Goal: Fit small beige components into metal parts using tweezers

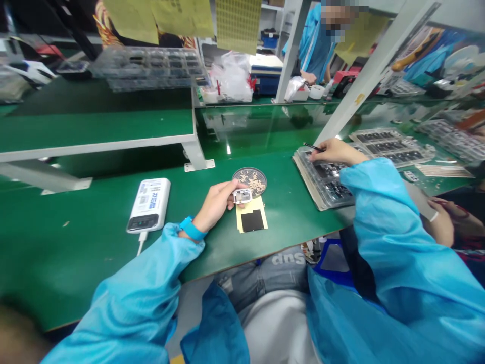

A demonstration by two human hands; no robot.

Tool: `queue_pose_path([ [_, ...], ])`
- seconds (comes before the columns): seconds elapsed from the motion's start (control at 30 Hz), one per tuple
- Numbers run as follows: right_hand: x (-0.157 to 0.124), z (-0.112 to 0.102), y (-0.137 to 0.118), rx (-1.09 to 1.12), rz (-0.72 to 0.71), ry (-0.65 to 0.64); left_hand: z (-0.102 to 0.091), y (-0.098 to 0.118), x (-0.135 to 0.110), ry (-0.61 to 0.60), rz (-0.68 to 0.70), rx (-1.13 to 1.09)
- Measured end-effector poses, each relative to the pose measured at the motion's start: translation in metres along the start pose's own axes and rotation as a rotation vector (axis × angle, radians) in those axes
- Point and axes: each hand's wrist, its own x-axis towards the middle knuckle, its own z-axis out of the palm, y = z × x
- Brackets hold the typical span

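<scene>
My left hand (215,205) pinches a small white-and-metal rectangular part (242,196) just above a yellow backing sheet (257,205) that carries a black square patch (252,220). Behind that part lies a round mesh disc (249,181) scattered with small gold pieces. My right hand (333,151) holds a thin black tool (312,146), its tip over a clear plastic tray of dark components (324,182). The tool's exact kind is too small to tell.
A white power bank (148,205) with a cable lies on the green bench (76,253). Further trays (390,146) stand to the right. A second person's hand (443,222) shows at right. A white-legged upper shelf (94,131) stands ahead, and a blue-sleeved person (314,50) stands beyond.
</scene>
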Motion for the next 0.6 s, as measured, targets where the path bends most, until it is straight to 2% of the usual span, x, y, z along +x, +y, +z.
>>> queue_pose_path([
  [0.17,-0.010,-0.002,-0.020,-0.016,-0.014,0.200,-0.001,0.002,-0.001,-0.006,0.012,-0.069],
  [0.27,-0.033,0.011,-0.052,0.178,-0.173,0.320,-0.001,0.004,-0.002,-0.012,0.025,-0.087],
  [0.3,-0.042,0.019,-0.066,0.289,-0.237,0.288,-0.001,0.004,-0.002,-0.010,0.031,-0.090],
  [0.37,-0.059,0.038,-0.094,0.495,-0.354,0.130,-0.002,0.005,-0.002,0.006,0.043,-0.092],
  [0.43,-0.071,0.059,-0.120,0.600,-0.458,0.048,-0.003,0.006,-0.002,0.025,0.053,-0.088],
  [0.5,-0.077,0.078,-0.137,0.628,-0.543,0.032,-0.004,0.006,-0.001,0.047,0.065,-0.079],
  [0.6,-0.078,0.104,-0.146,0.688,-0.587,0.022,-0.005,0.007,-0.001,0.073,0.084,-0.047],
])
